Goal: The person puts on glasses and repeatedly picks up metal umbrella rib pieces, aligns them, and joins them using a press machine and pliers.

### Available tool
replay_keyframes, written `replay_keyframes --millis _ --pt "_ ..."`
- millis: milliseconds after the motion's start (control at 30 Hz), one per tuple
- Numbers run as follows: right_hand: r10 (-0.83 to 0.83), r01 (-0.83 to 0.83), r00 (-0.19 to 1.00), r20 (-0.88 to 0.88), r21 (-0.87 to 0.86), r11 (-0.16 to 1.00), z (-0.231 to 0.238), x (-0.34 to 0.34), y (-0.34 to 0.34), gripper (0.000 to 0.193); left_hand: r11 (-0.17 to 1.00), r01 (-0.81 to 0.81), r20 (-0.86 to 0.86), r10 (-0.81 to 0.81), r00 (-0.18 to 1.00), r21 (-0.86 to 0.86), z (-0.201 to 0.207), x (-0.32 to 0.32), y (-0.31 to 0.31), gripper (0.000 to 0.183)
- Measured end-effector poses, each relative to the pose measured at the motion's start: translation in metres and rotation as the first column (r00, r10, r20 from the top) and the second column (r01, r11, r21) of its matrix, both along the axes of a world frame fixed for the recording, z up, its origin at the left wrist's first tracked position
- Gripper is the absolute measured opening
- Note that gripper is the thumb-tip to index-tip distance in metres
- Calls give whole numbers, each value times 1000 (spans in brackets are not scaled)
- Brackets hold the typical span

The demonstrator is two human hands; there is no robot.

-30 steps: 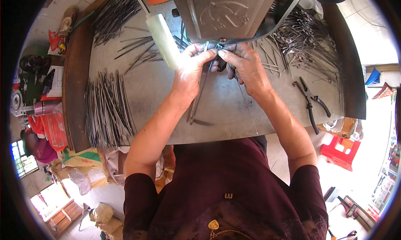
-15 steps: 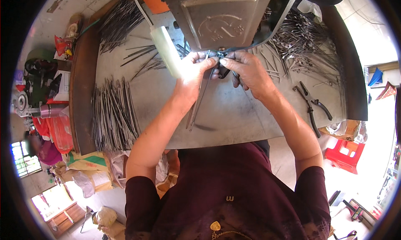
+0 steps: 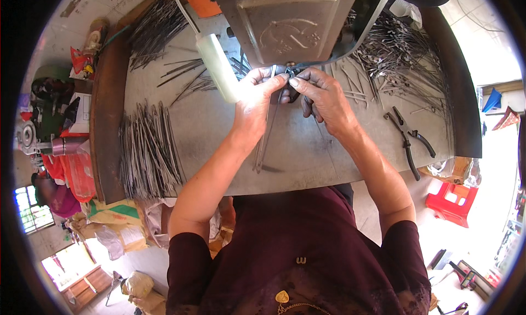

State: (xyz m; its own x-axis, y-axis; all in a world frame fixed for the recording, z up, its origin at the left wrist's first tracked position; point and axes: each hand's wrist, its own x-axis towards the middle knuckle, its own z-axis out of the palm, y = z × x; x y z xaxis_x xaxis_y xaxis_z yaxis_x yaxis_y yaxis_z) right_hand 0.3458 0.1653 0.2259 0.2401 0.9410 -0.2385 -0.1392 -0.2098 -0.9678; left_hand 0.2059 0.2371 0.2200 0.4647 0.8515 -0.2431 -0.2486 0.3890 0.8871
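Under the metal head of a machine (image 3: pixel 287 24), my two hands meet with their fingertips close together. My left hand (image 3: pixel 255 96) is closed on thin metal rods (image 3: pixel 264 142), whose lower ends slant down toward the table's near edge. My right hand (image 3: pixel 326 96) pinches at the same spot with thumb and forefinger, its other fingers curled beneath. A small dark end shows between the fingertips, too small to make out. A thin rod or wire (image 3: pixel 324 134) seems to run down below my right hand. A pale tube-shaped lamp (image 3: pixel 218 68) shines beside my left hand.
Straight rods (image 3: pixel 149 150) lie bundled at the table's left, with another dark bundle (image 3: pixel 159 30) behind. Rods with formed ends (image 3: pixel 392 49) are heaped at the far right. Long-handled pliers (image 3: pixel 406 139) rest near the right edge. A red stool (image 3: pixel 452 202) stands beyond the table (image 3: pixel 307 161).
Both hands stay under the machine head. The rods' lower ends have swung slightly right, and both forearms have drawn slightly inward.
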Motion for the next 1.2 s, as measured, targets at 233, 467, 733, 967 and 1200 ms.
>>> replay_keyframes --millis 233,467,733,967,1200 --pt "198 -161 899 390 -126 979 20 16 7 25 975 223 -91 -220 971 26 5 -7 16 13" --pt "-52 49 998 -40 -64 997 -6 -10 -26 28 999 35 -51 -33 998 35 -7 -13 -20 18" --pt "-75 70 993 -88 -54 996 4 -10 -29 20 993 102 28 -104 994 62 -4 -7 -16 22" --pt "3 -3 1000 -6 -3 1000 9 0 -13 19 991 34 42 -40 998 130 -5 -2 -9 24" --pt "17 -20 997 -75 -38 999 3 0 -12 22 997 -12 74 6 997 79 -13 -1 -10 24"
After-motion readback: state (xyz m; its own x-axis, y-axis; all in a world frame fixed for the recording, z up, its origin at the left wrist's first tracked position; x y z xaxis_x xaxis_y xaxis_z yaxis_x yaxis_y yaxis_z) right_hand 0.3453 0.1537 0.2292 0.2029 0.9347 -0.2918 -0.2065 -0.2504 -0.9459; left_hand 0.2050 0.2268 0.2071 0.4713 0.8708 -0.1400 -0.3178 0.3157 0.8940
